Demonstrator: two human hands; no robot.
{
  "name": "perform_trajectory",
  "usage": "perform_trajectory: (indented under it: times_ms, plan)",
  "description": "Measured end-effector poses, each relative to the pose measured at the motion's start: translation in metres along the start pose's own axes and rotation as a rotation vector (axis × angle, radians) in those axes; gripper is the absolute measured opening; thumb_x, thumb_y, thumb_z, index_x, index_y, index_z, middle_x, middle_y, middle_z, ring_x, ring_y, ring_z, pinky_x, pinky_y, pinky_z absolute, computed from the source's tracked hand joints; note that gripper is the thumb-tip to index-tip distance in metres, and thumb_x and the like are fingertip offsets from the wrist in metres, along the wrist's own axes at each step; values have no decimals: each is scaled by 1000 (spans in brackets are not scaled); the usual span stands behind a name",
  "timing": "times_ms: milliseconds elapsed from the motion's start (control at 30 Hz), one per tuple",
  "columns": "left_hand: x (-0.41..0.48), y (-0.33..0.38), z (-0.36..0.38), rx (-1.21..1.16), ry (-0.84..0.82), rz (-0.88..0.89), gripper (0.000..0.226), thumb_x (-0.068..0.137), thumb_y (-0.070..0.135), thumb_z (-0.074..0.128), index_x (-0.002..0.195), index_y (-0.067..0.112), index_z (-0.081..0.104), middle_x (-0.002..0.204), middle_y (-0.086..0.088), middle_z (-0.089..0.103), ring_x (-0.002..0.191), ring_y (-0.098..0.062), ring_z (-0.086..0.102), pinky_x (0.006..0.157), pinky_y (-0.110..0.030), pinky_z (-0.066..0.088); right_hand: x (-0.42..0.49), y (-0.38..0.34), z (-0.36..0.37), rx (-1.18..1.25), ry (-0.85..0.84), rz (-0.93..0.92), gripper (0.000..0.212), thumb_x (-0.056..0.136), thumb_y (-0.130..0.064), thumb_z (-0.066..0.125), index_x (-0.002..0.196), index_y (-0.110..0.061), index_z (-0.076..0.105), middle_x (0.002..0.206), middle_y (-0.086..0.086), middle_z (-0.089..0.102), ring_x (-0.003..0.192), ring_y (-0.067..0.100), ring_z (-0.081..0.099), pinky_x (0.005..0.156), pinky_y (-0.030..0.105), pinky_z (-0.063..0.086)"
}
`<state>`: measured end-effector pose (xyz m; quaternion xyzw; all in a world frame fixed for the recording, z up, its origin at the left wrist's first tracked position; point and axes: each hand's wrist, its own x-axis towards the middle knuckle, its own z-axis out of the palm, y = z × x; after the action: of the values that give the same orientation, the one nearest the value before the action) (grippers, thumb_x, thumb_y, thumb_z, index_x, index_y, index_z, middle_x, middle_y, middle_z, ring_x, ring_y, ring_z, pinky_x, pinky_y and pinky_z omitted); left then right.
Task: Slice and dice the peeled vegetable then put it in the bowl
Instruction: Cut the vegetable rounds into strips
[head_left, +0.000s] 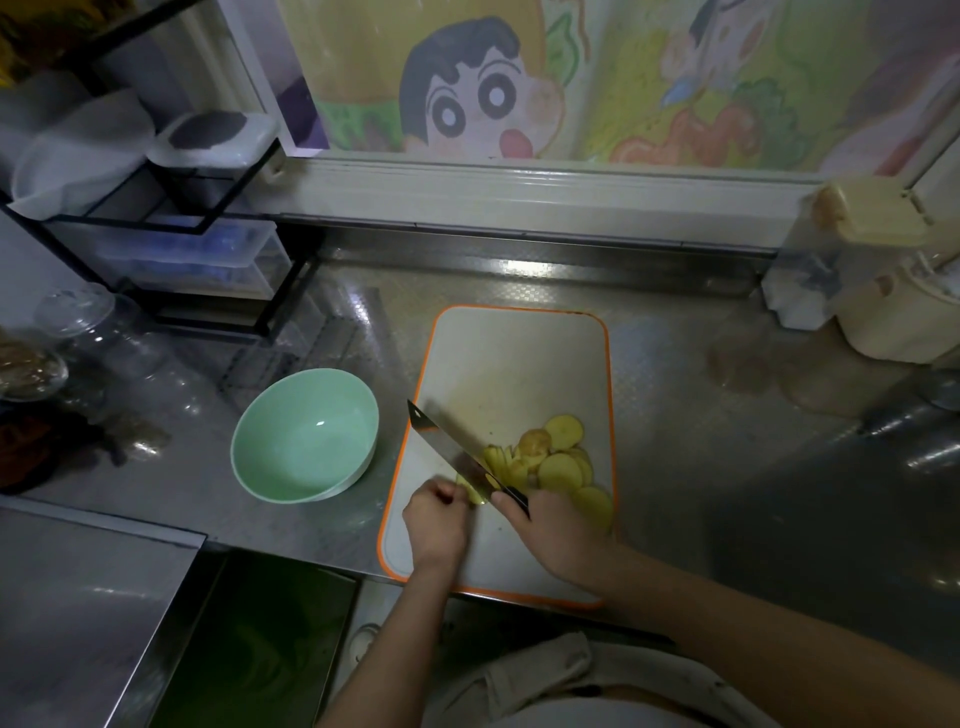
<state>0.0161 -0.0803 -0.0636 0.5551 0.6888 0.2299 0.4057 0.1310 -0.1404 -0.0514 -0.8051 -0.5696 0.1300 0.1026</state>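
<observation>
Right hand (556, 535) fingers (506, 503) round cleaver (447, 436), left hand (436, 525) fingers (442, 494) curled on potato (475, 494) (slices (558, 467) beside), green bowl (291, 441)

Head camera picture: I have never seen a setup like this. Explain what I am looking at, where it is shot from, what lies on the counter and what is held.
There is no machine here. A person wears one wide-angle camera on the head, so you look forward and down at their own two arms, which enter from the bottom edge. The left hand curls over the yellow uncut piece to steady it. The right hand grips the handle of a broad knife, whose blade stands against that piece. Both work on a white cutting board with an orange rim, lying on a metal counter. Round yellow slices lie heaped on the board, right of the blade. Left of the board stands a pale green bowl with nothing in it.
</observation>
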Motion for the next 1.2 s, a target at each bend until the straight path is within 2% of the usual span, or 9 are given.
perform_trajectory:
  times_ms: [200,400,467,533,600,767,967,1100,1200]
  plan:
    - [2,-1,1,8,1,-24,10,83,7,56,74,9,61,71,-1,58,72,-17,50,61,-22,29,-2,-2,-10,-30,-23,-41,127,57,-74,-38,114,-20,62,114,0,66,103,18,61,90,29,47]
    - [3,-1,3,0,-2,-15,9,82,5,56,75,7,62,66,3,54,70,-15,49,58,-20,27,-2,-5,-14,-16,-81,-48,83,86,-68,5,116,-14,60,107,6,66,96,18,62,82,26,48]
    - [3,-2,3,3,0,-8,9,82,5,57,75,6,63,68,1,57,70,-16,49,57,-19,27,-1,-5,-13,108,-209,8,90,78,-75,12,101,-7,66,77,6,61,67,11,57,60,16,43]
    - [4,-2,4,6,1,-7,9,82,5,57,76,6,63,73,-2,59,71,-17,50,60,-20,29,1,-7,-8,-72,-132,-19,66,79,-71,43,62,-11,66,48,0,52,41,8,48,42,14,28]
    - [4,-3,4,10,-4,-14,9,83,6,57,75,7,62,74,-3,60,73,-17,51,63,-22,31,2,-9,-12,-220,-38,12,58,68,-62,70,41,-17,45,36,-2,43,30,11,40,42,12,17]
    - [6,-4,4,19,-7,-16,11,83,6,57,72,8,59,74,-5,60,73,-20,52,65,-23,33,8,-9,-9,-97,-205,-30,54,98,-53,28,61,-14,35,65,5,53,58,18,45,47,25,26]
    - [8,-7,5,33,-14,-10,10,81,6,57,72,6,61,73,-6,61,74,-23,55,63,-23,33,8,-21,-25,-173,-13,-43,60,92,-54,45,53,-19,17,49,-4,17,42,6,13,40,22,6]
    - [8,-8,5,27,-21,-10,10,81,6,57,73,6,62,74,-7,62,77,-25,57,64,-24,35,10,-10,-13,125,-417,47,51,99,-49,30,60,-17,30,60,0,36,52,9,31,48,20,25]
    - [8,-8,4,35,-25,-12,9,81,7,57,73,7,61,76,-7,63,79,-25,57,65,-24,35,10,-15,-8,18,-258,-24,54,95,-50,41,56,-16,29,55,1,36,46,10,28,42,20,17]
